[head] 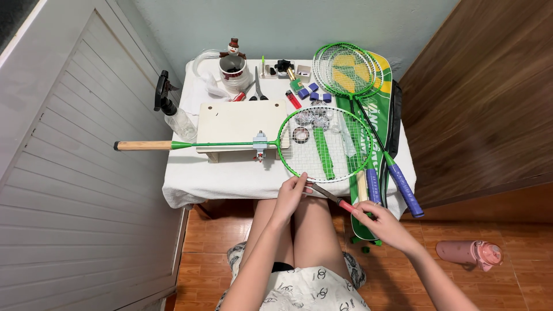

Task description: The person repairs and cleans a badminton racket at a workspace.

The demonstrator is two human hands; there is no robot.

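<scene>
One head view, looking down over a small table [190, 184] draped in white cloth, set against a pale green wall between grey panelling on the left and a dark wooden door on the right. Orange tiled floor below, with a pink water bottle [469, 253] lying on it at right. On the cloth: a white board [230, 124], scissors [257, 86], a white cup [235, 72], blue grip rolls [314, 92], spare green rackets [351, 72] on a green racket bag [380, 80]. Green racket [322, 144] lying flat, wooden handle pointing left, head at the near edge. Left hand [291, 193] pinching the near rim of that frame. Right hand [377, 222] closed around a red-handled tool [334, 198], tip touching the rim.
</scene>
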